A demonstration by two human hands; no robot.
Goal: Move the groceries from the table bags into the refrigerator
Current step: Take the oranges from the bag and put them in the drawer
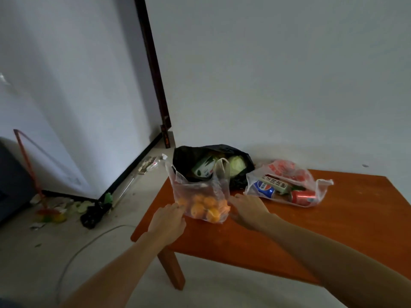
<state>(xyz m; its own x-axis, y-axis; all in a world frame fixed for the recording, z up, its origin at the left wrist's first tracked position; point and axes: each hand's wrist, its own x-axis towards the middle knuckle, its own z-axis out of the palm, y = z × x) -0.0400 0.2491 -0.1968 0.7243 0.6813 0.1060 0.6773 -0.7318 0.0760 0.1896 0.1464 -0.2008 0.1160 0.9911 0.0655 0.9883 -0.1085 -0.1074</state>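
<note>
While flanking the orange bag [195,187] with the left hand [169,221] at its 9 o'clock and the right hand [246,210] at its 3 o'clock, merely touches the thin film, fingers nearly straight, gripping nothing. Stands the bag toward the table's [333,218] 10 o'clock corner, handles [222,167] up, against the black bag [184,156] at its 12 o'clock and near the can bag [322,187] at its 2 o'clock. Probably risks rolling oranges [200,207] out the open top if squeezed or lifted by the sides. Could slide everything off the 9 o'clock edge onto the floor [66,252] if pushed leftward. May drag the black bag along too. No refrigerator in view.
</note>
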